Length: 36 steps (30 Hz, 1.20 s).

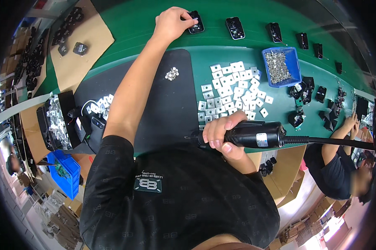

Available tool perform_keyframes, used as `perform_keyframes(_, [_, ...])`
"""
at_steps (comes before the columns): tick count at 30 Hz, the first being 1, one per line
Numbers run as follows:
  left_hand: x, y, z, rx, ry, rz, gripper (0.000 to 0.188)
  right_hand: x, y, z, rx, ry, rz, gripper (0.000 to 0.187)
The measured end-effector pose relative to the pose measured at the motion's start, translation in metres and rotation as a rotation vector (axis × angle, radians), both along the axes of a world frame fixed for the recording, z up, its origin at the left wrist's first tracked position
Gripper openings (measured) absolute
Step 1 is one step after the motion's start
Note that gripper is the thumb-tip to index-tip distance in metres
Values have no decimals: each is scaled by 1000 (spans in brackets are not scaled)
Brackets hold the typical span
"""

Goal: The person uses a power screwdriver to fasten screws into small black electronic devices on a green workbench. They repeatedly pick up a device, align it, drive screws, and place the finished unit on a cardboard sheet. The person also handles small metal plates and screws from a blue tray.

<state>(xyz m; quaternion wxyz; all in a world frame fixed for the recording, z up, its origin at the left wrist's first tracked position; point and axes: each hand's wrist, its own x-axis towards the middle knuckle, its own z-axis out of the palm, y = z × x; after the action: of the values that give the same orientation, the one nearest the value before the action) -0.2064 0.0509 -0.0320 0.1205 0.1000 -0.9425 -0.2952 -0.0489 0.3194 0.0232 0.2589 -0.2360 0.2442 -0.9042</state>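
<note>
With curled fingers, my left hand (171, 24) pinches at the near-left side of a small black plastic housing (197, 26) on the green belt; small parts show inside it, too small to name. My right hand (222, 134) is wrapped round a black electric screwdriver (254, 135), held level over the table edge with its bit pointing left and its cord running off to the right. Beyond the screwdriver, many square silvery metal plates (225, 91) with a centre hole are spread out. A little pile of small metal screws (171, 73) lies on the dark mat (177, 98).
More black housings (235, 28) stand in a row along the belt. A blue bin (299, 71) holds small metal pieces. Cardboard (100, 33) with black parts lies far left; a box of silvery pieces (57, 121) stands nearer. At right, a co-worker (331, 166) handles parts.
</note>
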Motion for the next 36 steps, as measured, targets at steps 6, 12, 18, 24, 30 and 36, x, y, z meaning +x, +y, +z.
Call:
perform_keyframes(6, [0, -2, -9, 52, -2, 111, 31, 2, -1, -2, 8, 3, 5, 37])
perform_keyframes(12, [0, -12, 5, 123, -74, 35, 31, 3, -3, 1, 32, -7, -17, 37])
perform_keyframes(18, [118, -14, 65, 12, 35, 22, 27, 0, -7, 17, 160, 3, -147, 40])
perform_keyframes(24, [237, 0, 50, 33, -192, 65, 23, -21, -22, 26, 58, 105, -237, 38])
perform_keyframes(30, [260, 23, 59, 37, 14, -25, 49, -28, -39, 26, -23, 93, -181, 41])
perform_keyframes(36, [259, 39, 61, 75, 191, -211, 34, -19, -52, 33, -24, 97, -152, 40])
